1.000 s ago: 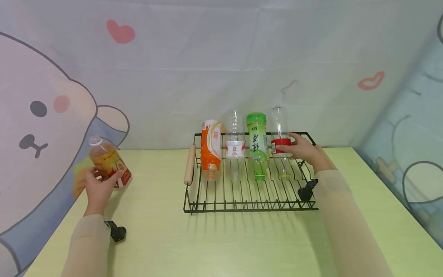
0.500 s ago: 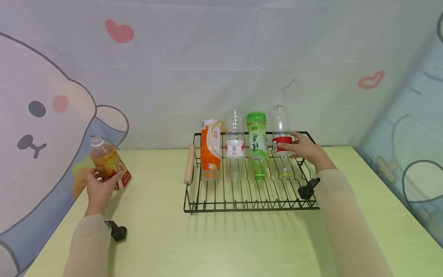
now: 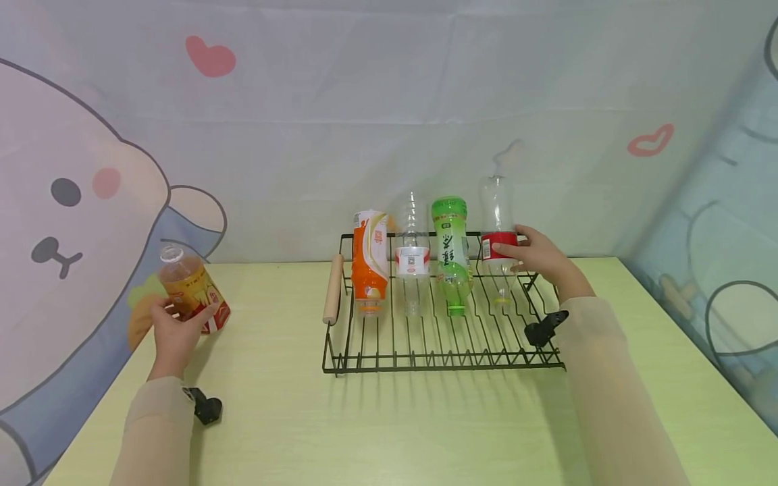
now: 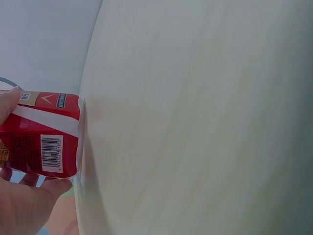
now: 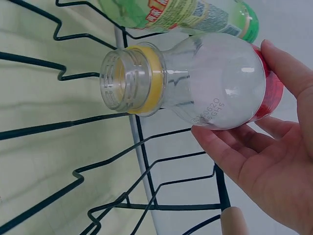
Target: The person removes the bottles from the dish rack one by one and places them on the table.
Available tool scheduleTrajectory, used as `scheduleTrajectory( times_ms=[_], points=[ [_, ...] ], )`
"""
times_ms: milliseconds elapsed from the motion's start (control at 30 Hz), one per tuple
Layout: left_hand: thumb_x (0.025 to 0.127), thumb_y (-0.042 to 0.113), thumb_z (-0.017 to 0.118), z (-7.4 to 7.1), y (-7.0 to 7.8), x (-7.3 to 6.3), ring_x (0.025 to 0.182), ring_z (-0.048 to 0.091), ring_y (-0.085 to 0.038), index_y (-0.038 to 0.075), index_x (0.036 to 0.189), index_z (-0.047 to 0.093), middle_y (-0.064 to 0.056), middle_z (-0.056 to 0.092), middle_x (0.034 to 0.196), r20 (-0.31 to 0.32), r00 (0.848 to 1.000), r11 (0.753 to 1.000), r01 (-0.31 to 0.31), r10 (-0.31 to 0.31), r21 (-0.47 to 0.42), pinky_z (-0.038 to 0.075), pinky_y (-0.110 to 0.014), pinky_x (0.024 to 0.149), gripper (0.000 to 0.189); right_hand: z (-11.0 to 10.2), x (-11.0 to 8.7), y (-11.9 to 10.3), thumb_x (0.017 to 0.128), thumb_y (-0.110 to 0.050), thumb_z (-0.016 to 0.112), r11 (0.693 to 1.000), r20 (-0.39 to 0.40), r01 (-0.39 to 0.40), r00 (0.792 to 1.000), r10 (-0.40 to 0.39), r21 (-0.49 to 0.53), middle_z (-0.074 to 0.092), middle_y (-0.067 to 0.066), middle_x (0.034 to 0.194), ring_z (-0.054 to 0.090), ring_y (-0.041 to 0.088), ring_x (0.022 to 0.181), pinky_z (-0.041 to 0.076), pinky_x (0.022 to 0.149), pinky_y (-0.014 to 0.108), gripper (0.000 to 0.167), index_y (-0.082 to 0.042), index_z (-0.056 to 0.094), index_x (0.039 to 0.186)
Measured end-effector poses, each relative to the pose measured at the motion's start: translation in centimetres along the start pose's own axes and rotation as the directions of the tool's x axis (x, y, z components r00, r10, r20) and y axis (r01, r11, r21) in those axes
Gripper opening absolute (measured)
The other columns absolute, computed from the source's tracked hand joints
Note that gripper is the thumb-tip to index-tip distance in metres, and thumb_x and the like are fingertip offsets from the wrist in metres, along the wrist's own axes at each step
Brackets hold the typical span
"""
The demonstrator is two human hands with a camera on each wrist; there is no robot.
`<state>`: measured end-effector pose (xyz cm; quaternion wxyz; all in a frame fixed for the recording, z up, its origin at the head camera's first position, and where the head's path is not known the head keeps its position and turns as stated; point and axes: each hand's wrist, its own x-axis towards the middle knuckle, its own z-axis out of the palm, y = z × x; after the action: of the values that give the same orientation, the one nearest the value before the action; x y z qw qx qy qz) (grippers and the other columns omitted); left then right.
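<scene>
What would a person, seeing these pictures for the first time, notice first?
Probably the large cartoon animal at far left, then the orange-white bottle and green bottle on the wire rack. Towards the rack's right end, the right grip holds a red-labelled bottle; left of the rack, the left grip holds a yellow-red bottle.

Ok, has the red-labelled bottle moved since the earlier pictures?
Yes: in the head view, the red-labelled bottle has moved up and slightly right against the rack, away from the green bottle.
</scene>
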<state>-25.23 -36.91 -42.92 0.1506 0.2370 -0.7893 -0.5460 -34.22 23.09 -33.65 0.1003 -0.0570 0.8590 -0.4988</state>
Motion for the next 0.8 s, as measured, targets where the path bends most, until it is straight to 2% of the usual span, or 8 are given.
scheduleTrajectory(
  times_ms=[267, 400, 500, 600, 800],
  points=[
    [0.087, 0.039, 0.069, -0.3, 0.1, -0.2, 0.131, 0.034, -0.031, 0.009, 0.144, 0.006, -0.016, 0.026, 0.141, 0.035, 0.999, 1.0, 0.021, -0.021, -0.004, 0.037, -0.044, 0.108, 0.09, -0.9, -0.9, -1.0, 0.095, -0.038, 0.058, 1.0, 0.006, 0.003, 1.0, -0.003, -0.014, 0.02, 0.032, 0.152, 0.042, 0.048, 0.128, 0.043, 0.101, 0.051, 0.091, -0.003, -0.002, 0.154],
    [0.087, 0.041, 0.068, -0.7, 0.2, -0.3, 0.138, 0.027, -0.034, 0.011, 0.147, -0.003, -0.02, 0.017, 0.151, 0.076, 0.996, 0.999, 0.051, -0.05, -0.017, 0.03, -0.047, 0.113, 0.098, -1.2, -1.3, -1.9, 0.094, -0.039, 0.059, 1.0, 0.004, -0.003, 1.0, 0.003, -0.029, 0.025, 0.031, 0.15, 0.045, 0.045, 0.126, 0.045, 0.1, 0.049, 0.091, -0.006, 0.0, 0.155],
    [0.087, 0.04, 0.069, -1.0, 0.5, -0.5, 0.141, 0.022, -0.037, 0.011, 0.147, -0.008, -0.022, 0.01, 0.154, 0.088, 0.995, 0.998, 0.049, -0.047, -0.027, 0.026, -0.049, 0.114, 0.102, -1.4, -1.7, -2.6, 0.094, -0.041, 0.06, 0.999, 0.005, -0.003, 1.0, 0.003, -0.039, 0.028, 0.029, 0.149, 0.046, 0.042, 0.124, 0.046, 0.1, 0.047, 0.092, -0.008, 0.001, 0.155],
    [0.086, 0.04, 0.07, -1.2, 1.3, -0.8, 0.142, 0.018, -0.037, 0.013, 0.147, -0.008, -0.02, 0.008, 0.155, 0.068, 0.997, 1.0, 0.019, -0.019, -0.007, 0.023, -0.051, 0.115, 0.103, -1.8, -2.1, -3.2, 0.094, -0.04, 0.06, 0.998, 0.009, 0.015, 1.0, -0.014, -0.061, 0.03, 0.028, 0.148, 0.046, 0.04, 0.123, 0.046, 0.1, 0.047, 0.09, -0.009, 0.001, 0.155],
    [0.082, 0.046, 0.071, -2.1, 3.6, -1.7, 0.146, 0.013, -0.03, 0.023, 0.15, -0.003, -0.009, 0.01, 0.155, -0.031, 0.999, 0.999, -0.042, 0.042, 0.002, 0.022, -0.052, 0.115, 0.103, -2.3, -3.0, -4.4, 0.094, -0.039, 0.06, 0.989, 0.011, 0.071, 0.997, -0.07, -0.128, 0.035, 0.028, 0.145, 0.051, 0.04, 0.118, 0.049, 0.096, 0.045, 0.089, -0.008, 0.004, 0.155]
  ],
)
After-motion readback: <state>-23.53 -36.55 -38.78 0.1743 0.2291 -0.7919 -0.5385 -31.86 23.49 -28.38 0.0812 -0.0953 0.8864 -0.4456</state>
